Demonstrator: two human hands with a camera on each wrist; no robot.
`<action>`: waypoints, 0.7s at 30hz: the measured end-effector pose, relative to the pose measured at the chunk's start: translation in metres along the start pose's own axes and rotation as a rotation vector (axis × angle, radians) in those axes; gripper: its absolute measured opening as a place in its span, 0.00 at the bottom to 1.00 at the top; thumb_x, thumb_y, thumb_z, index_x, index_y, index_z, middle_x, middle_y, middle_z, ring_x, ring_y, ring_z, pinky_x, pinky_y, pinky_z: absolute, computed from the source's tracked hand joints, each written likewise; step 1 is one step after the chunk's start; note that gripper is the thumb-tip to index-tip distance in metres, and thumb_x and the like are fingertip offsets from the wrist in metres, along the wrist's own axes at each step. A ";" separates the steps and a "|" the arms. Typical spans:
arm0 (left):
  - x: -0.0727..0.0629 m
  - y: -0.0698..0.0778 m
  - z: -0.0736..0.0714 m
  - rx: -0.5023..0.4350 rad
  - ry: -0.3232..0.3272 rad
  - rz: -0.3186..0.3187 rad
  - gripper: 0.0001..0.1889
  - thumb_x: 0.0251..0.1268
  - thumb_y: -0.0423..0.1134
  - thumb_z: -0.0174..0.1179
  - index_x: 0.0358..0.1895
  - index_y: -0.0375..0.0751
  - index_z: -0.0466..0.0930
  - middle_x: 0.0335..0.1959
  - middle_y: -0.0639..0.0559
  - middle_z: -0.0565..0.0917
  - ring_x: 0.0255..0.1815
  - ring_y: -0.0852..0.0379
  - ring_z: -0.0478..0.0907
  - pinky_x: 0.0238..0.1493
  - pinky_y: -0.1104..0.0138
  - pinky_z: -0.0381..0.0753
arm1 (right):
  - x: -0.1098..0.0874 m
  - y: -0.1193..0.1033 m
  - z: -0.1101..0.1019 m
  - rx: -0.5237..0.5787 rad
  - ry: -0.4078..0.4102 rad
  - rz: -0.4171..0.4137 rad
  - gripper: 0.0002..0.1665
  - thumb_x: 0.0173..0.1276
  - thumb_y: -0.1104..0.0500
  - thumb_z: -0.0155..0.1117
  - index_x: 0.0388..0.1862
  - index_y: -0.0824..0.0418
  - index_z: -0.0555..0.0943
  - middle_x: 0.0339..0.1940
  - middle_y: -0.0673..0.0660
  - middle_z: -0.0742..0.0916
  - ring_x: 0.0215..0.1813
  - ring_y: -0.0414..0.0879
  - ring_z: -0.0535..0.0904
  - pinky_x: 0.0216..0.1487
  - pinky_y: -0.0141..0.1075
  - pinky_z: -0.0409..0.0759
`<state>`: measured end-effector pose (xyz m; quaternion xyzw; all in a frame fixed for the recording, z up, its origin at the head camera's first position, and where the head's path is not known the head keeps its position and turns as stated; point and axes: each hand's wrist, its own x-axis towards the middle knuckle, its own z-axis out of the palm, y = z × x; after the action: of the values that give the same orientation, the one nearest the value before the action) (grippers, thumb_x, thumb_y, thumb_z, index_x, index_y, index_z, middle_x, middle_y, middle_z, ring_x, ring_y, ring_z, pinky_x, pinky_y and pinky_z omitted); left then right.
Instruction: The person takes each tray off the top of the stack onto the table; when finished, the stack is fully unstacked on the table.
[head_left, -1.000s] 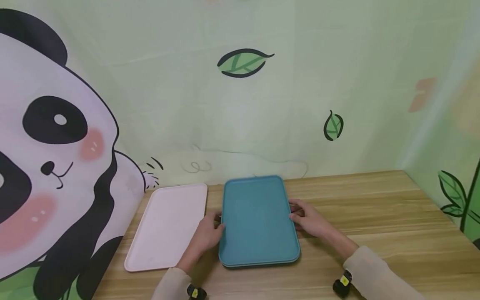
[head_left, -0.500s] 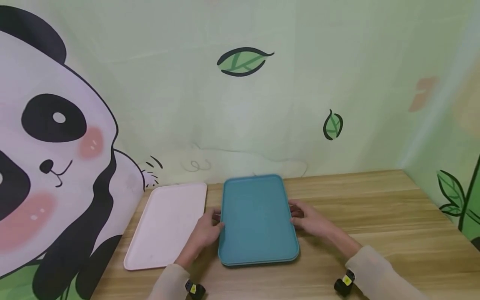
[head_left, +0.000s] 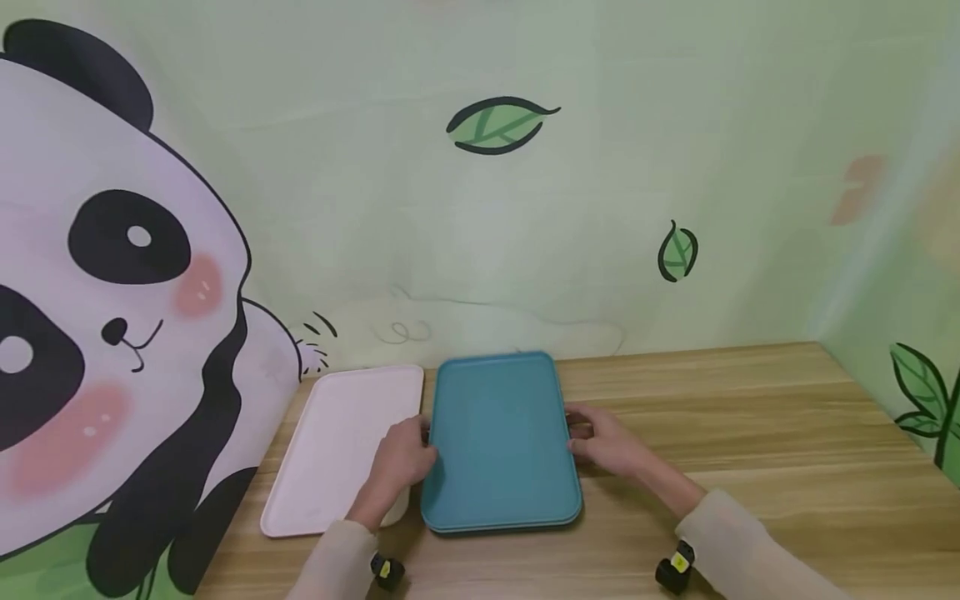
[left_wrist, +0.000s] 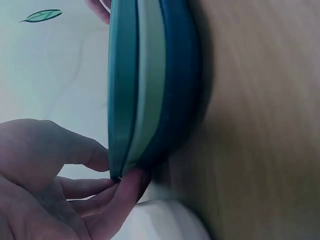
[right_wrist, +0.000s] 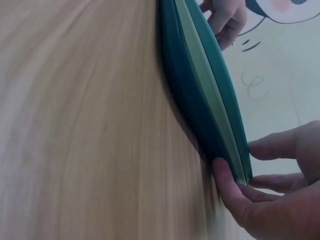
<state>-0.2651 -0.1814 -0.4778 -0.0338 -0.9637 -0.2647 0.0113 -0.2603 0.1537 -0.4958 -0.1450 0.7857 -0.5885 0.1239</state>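
Observation:
A teal tray (head_left: pixel 501 442) lies on top of a stack on the table. The wrist views show a pale green tray (left_wrist: pixel 151 65) below it and a dark blue tray (right_wrist: pixel 175 65) at the bottom. My left hand (head_left: pixel 403 458) grips the stack's left side, thumb at the top rim and fingers at the lower edges. On the opposite side, my right hand (head_left: pixel 611 442) holds the stack the same way. A pale pinkish-white tray (head_left: pixel 341 454) lies flat to the left, partly covered by my left hand and forearm.
The wood-grain table (head_left: pixel 720 433) extends to the right of the stack. Behind it hangs a pale green backdrop (head_left: pixel 360 208) printed with a panda (head_left: pixel 172 367) and leaves. Each wrist carries a small black camera (head_left: pixel 387 572).
The teal-topped stack has shifted left, closer to the pale tray, with both hands keeping hold of its sides. The head view has turned slightly left.

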 end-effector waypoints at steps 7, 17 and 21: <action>-0.002 -0.003 -0.009 0.087 0.065 0.010 0.14 0.69 0.32 0.59 0.53 0.31 0.86 0.36 0.46 0.85 0.29 0.53 0.78 0.27 0.59 0.79 | 0.002 0.003 0.008 0.078 0.027 0.025 0.36 0.71 0.75 0.59 0.77 0.79 0.64 0.71 0.78 0.75 0.69 0.70 0.77 0.57 0.50 0.87; 0.001 -0.017 -0.021 -0.007 0.047 -0.038 0.24 0.74 0.39 0.62 0.63 0.22 0.78 0.50 0.34 0.84 0.48 0.39 0.84 0.48 0.46 0.85 | -0.001 -0.005 0.015 0.170 0.050 0.039 0.32 0.73 0.76 0.58 0.75 0.80 0.66 0.71 0.79 0.75 0.71 0.69 0.76 0.58 0.48 0.86; 0.004 -0.021 -0.018 -0.069 0.028 -0.042 0.23 0.72 0.36 0.63 0.63 0.21 0.78 0.49 0.33 0.85 0.48 0.39 0.84 0.48 0.47 0.86 | 0.003 -0.007 0.021 0.184 0.070 0.051 0.32 0.72 0.76 0.58 0.74 0.80 0.67 0.69 0.78 0.76 0.69 0.68 0.78 0.56 0.47 0.87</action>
<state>-0.2708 -0.2084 -0.4734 -0.0101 -0.9542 -0.2984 0.0183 -0.2548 0.1319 -0.4949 -0.0924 0.7355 -0.6596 0.1242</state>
